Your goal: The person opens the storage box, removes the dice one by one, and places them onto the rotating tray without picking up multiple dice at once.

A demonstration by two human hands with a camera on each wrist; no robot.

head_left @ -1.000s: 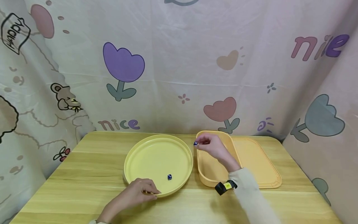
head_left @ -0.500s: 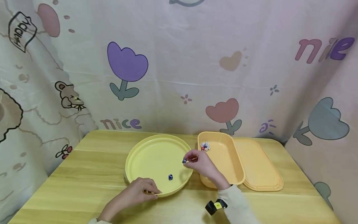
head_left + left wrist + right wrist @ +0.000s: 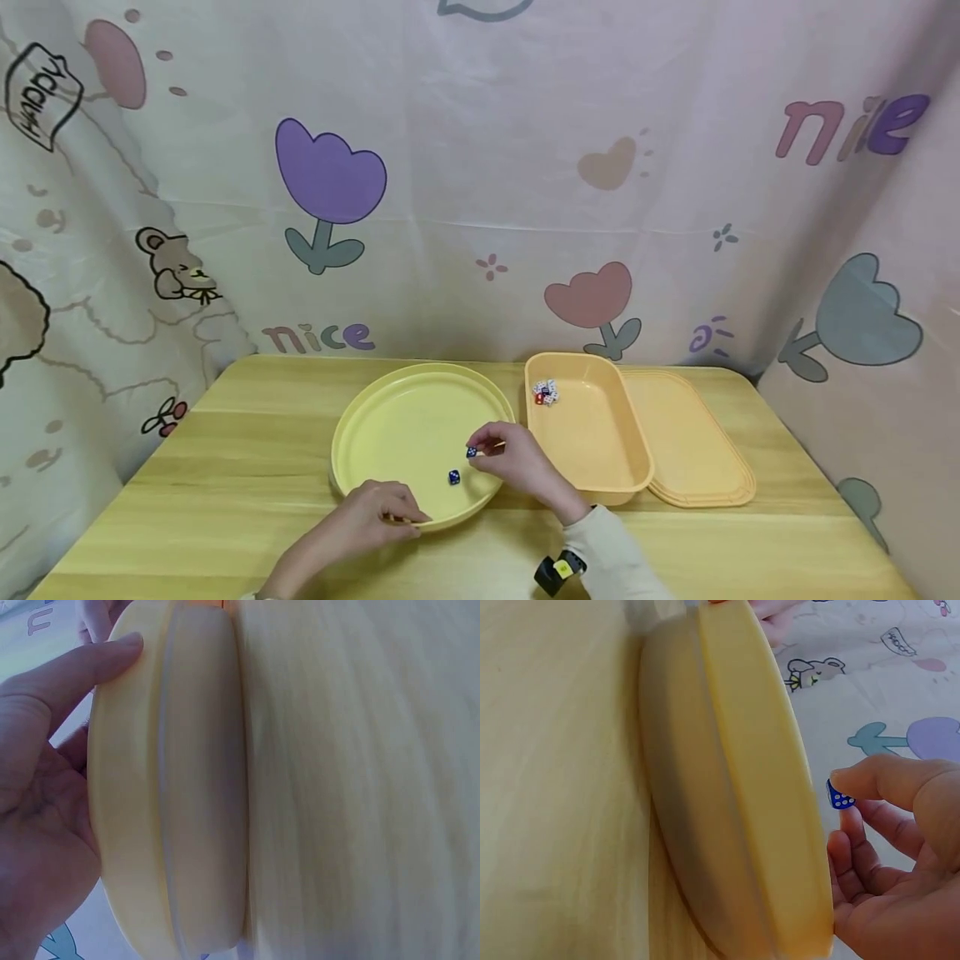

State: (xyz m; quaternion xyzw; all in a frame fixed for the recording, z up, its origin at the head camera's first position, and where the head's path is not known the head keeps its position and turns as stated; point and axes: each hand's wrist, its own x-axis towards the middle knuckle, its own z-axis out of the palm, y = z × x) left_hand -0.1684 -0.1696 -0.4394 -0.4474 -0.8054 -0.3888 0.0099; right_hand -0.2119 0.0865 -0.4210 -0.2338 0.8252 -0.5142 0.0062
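A round yellow tray (image 3: 405,425) lies on the table, with one blue die (image 3: 453,477) with white dots on its floor near the front right. My left hand (image 3: 378,512) grips the tray's front rim; in the left wrist view its thumb (image 3: 112,656) lies against the outer side of the rim. Over the right part of the tray, my right hand (image 3: 517,462) pinches another blue die (image 3: 841,796) between thumb and fingertips. That die is above the tray floor, close to the one lying there.
Right of the tray stands an orange rectangular box (image 3: 592,425) with several white, red and blue dice (image 3: 546,392) in its back left corner. Its flat lid (image 3: 693,442) lies on the table to the right. A patterned curtain (image 3: 465,167) hangs behind.
My right hand has carried the pinched blue die left and toward me, from over the orange box to over the tray. The left hand has kept its grip on the rim.
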